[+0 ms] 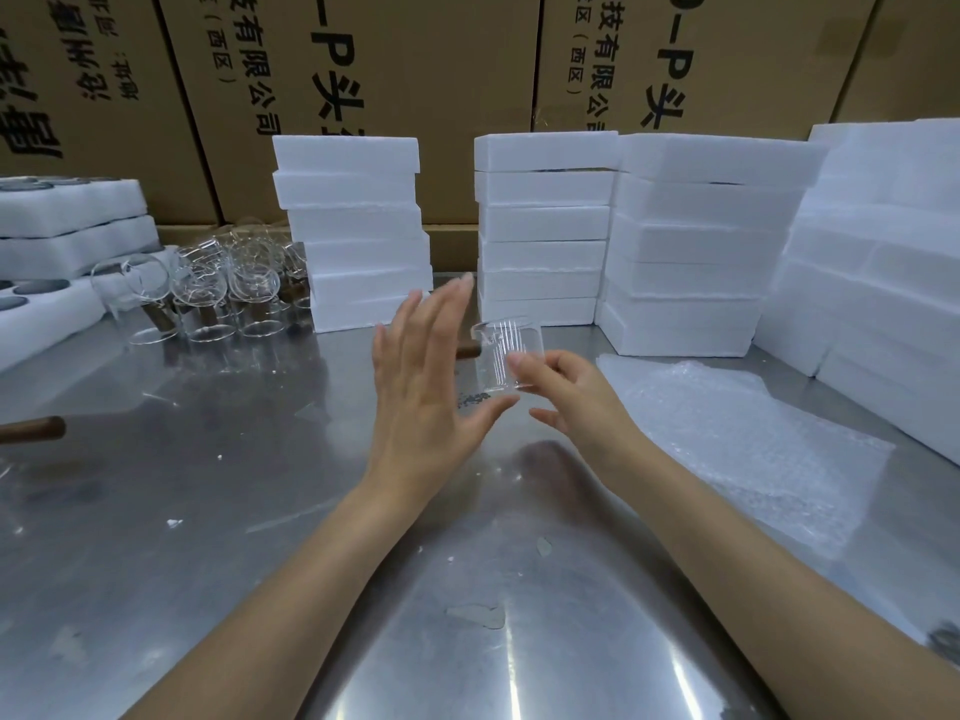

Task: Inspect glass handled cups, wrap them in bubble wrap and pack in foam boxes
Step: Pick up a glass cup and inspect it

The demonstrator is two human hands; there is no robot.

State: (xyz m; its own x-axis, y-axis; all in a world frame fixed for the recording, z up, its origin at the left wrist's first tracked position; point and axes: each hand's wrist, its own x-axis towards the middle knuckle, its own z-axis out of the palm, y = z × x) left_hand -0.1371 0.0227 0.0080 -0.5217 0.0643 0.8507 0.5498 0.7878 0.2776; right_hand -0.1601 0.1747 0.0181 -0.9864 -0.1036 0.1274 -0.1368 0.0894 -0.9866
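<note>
Two bare forearms reach out over the scuffed steel bench [218,511], nearest the camera. The right hand [566,392] pinches a clear glass cup [506,356] by its wall, holding it raised above the bench, apparently so light passes through for inspection; its brown handle [467,350] juts left behind the other hand. The left hand [426,387] is spread flat, fingers straight, holding nothing, its thumb just under the cup, probably ready to steady or turn it. A sheet of bubble wrap [737,439] lies flat on the bench just right of the hands, within easy reach for wrapping. A cluster of unwrapped glass cups [208,288] waits at the left rear beside open foam trays [67,241]. Stacks of closed foam boxes [358,231] stand behind and to the right, in front of printed cardboard cartons [363,59].
</note>
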